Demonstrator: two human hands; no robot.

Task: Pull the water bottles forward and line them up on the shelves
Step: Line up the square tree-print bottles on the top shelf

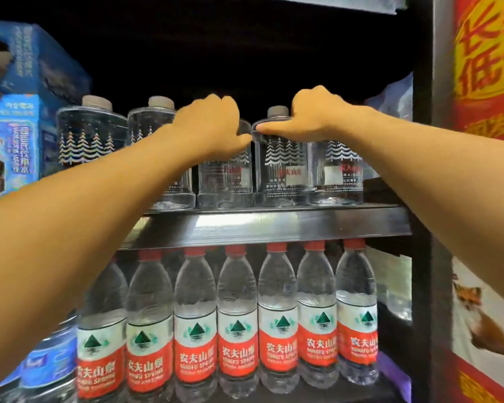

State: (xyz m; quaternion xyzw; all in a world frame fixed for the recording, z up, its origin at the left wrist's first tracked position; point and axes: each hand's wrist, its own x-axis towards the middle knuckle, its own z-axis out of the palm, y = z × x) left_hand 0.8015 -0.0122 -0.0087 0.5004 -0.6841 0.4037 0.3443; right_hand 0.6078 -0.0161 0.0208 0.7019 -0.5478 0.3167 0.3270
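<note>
Squat clear bottles (282, 167) upright at upper shelf (274, 225) front — red-labelled bottles (236, 324) rowed below.

Two bare forearms showed, with no sleeve, watch, band or glove on either from the frame's edge to the wrist. The left hand (208, 126) and the right hand (309, 114) carried no rings where the knuckles were visible. The right thumb ended in a short, plain, unpainted nail. The arms looked smooth and unmarked, though slight blur softened the fine detail.

upper shelf (274, 225) carries squat clear bottles (280, 164).
</note>
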